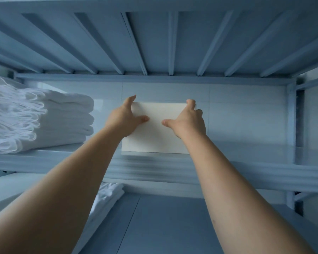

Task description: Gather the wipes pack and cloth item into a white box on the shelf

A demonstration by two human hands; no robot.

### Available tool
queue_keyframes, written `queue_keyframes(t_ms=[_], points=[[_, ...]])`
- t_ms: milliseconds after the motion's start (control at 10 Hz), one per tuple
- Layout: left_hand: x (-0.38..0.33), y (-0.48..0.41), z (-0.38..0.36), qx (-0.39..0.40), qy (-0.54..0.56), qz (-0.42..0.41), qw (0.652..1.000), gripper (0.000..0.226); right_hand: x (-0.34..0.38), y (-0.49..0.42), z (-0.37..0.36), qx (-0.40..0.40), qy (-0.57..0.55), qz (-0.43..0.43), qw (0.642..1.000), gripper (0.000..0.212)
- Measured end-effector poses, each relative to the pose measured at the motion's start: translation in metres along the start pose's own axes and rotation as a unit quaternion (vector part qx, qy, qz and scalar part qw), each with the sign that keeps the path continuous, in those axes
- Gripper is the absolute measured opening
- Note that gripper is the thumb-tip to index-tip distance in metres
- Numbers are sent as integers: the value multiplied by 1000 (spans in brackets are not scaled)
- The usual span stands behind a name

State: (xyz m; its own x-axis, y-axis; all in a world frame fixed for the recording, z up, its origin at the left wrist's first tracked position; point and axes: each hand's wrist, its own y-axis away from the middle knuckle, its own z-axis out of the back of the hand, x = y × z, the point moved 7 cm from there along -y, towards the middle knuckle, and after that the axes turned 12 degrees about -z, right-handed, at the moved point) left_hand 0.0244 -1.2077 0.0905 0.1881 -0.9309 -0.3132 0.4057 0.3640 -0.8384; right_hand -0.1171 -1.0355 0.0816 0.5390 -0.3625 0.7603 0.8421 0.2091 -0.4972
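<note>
A: Start with what is closest. What do you see?

B: Two bare forearms rising from the bottom corners, both stretched up and forward and drawing together toward the middle. Under them lies the lower shelf [173, 226], with a folded white cloth [106, 197] on its left part, half hidden by the left forearm.

A: And the hands?

B: Both are on the white box [154, 132], which stands at the front edge of the upper shelf [246, 167]. The left hand [123, 120] clasps the box's left side: thumb laid flat across the front face, pointing right, with the fingers [130, 99] curling over the top left corner. The right hand [189, 121] mirrors it on the right side, thumb pointing left on the front face, fingers hooked over the top right corner. So each hand is closed on the box, thumb in front and fingers over the top.

A: Is the box lifted?

B: I cannot tell; its bottom edge sits level with the shelf lip.

A: Anything further off?

B: A stack of folded white towels [35, 116] on the same shelf, off to the left and apart from the box. Behind is a pale tiled wall, and overhead the slatted underside of another shelf [154, 43].
</note>
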Motion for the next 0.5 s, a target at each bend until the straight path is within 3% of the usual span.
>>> queue_keyframes(t_ms=[100,200,300,400,500], points=[[-7,16,2,-16,-29,9,999,87,-1,6,-2,6,4,-4,1000,108],[-15,39,6,22,-106,23,994,93,-7,21,2,7,12,-23,1000,108],[-21,65,9,65,-129,28,989,80,-14,47,2,7,66,-23,998,96],[-22,91,12,86,-131,22,987,59,-21,76,3,-13,105,-20,994,67],[-31,116,16,89,-95,-8,991,29,-18,116,7,-53,116,59,990,41]])
